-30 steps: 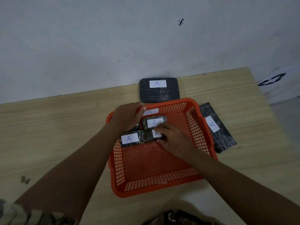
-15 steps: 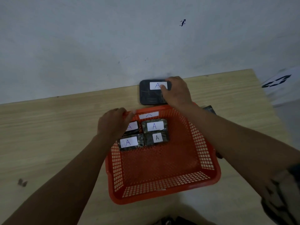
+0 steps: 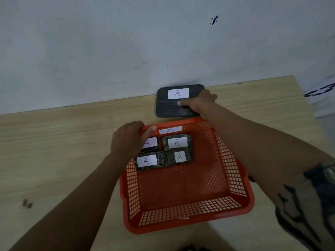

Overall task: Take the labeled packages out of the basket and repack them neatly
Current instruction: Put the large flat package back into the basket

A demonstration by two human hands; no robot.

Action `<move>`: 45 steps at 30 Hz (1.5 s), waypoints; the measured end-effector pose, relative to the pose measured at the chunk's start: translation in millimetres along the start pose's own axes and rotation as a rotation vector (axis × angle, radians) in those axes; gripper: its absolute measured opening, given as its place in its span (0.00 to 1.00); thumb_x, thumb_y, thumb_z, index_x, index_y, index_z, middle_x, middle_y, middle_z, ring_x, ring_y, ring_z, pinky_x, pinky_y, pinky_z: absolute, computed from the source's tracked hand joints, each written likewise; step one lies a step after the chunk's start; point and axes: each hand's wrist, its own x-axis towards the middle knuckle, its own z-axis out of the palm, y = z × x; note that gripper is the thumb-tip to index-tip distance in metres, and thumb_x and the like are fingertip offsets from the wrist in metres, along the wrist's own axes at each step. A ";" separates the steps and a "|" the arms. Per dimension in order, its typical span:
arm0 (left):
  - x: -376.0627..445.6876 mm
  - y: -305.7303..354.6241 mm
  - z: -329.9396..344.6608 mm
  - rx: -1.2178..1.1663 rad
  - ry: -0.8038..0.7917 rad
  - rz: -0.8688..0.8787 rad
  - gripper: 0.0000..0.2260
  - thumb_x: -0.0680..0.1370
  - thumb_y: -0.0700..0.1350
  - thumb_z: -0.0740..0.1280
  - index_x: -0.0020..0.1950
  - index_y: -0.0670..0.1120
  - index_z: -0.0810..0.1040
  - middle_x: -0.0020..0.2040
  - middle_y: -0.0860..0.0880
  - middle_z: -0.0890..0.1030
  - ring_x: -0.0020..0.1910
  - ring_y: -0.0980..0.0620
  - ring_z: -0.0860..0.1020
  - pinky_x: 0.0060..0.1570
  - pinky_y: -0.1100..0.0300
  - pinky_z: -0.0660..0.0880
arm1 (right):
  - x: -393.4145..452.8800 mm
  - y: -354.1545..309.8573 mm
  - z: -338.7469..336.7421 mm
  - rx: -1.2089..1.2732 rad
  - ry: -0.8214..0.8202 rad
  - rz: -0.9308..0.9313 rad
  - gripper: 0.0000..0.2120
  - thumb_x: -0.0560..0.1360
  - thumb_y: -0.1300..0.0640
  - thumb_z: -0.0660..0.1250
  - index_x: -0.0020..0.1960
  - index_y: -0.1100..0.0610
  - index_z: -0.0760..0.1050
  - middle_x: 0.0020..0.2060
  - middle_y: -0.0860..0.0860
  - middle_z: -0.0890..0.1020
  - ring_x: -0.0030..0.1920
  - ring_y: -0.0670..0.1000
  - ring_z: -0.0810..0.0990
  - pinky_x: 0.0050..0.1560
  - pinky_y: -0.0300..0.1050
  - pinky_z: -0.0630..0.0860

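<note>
Your left hand [image 3: 129, 140] is curled over the far-left rim of the basket [image 3: 233, 180], fingers hooked on the outside and the thumb lying along the top edge, gripping it. Your right hand [image 3: 198, 102] reaches past the basket's far rim and closes on the right edge of the flat pack [image 3: 174, 107], thumb pressed on its top face and the other fingers wrapped behind; whether the pack is off the table [image 3: 54, 142] you cannot tell from here.

That flat pack is dark, carries a white "A" label, and sits against the wall [image 3: 126, 42], just beyond the basket.

Inside the basket, four small packs fill the far-left corner in a two-by-two block, each with an "A" label facing up: far-left [image 3: 151, 144], partly under your left hand, far-right [image 3: 176, 143], near-left [image 3: 147, 161] and near-right [image 3: 179, 157]. They touch one another. A separate "A" label [image 3: 170, 130] is stuck on the basket's far inner wall. The basket's near half holds nothing.

A patterned sleeve [image 3: 311, 205] covers your right upper arm.
</note>
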 end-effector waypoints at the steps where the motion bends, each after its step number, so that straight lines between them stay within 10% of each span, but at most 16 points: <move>1: -0.1 -0.3 0.1 -0.004 -0.001 0.001 0.27 0.76 0.71 0.51 0.39 0.51 0.74 0.33 0.55 0.75 0.31 0.55 0.75 0.37 0.54 0.78 | -2.1 1.4 -1.3 0.074 0.002 -0.005 0.53 0.56 0.42 0.84 0.71 0.57 0.61 0.66 0.58 0.65 0.63 0.56 0.71 0.52 0.45 0.72; 12: -1.2 -0.4 -5.1 -0.003 -0.014 0.063 0.26 0.77 0.69 0.51 0.42 0.49 0.74 0.35 0.53 0.76 0.34 0.53 0.75 0.38 0.54 0.76 | -97.1 45.9 -28.8 0.852 0.123 -0.363 0.40 0.56 0.45 0.84 0.62 0.46 0.69 0.50 0.43 0.83 0.48 0.40 0.83 0.44 0.40 0.82; 23: 5.2 -5.6 -10.0 0.055 -0.087 0.137 0.24 0.78 0.67 0.55 0.45 0.47 0.74 0.38 0.48 0.80 0.36 0.46 0.79 0.42 0.50 0.79 | -174.9 132.7 -17.8 0.277 -0.340 -0.316 0.37 0.57 0.36 0.82 0.62 0.43 0.74 0.51 0.42 0.84 0.48 0.42 0.84 0.44 0.38 0.82; 35: 0.9 -6.3 -5.4 0.013 0.011 0.147 0.25 0.78 0.68 0.55 0.42 0.47 0.74 0.34 0.50 0.78 0.33 0.47 0.77 0.40 0.52 0.76 | -208.1 144.5 58.4 0.215 -0.323 -0.278 0.25 0.64 0.44 0.80 0.57 0.40 0.72 0.50 0.33 0.78 0.50 0.31 0.76 0.58 0.36 0.75; 45: 2.2 -6.9 -4.3 0.027 0.016 0.148 0.26 0.78 0.68 0.55 0.44 0.46 0.76 0.35 0.49 0.79 0.34 0.46 0.78 0.41 0.52 0.77 | -209.3 148.4 81.9 0.043 -0.078 -0.203 0.26 0.63 0.44 0.81 0.56 0.54 0.79 0.52 0.49 0.84 0.46 0.45 0.80 0.42 0.29 0.72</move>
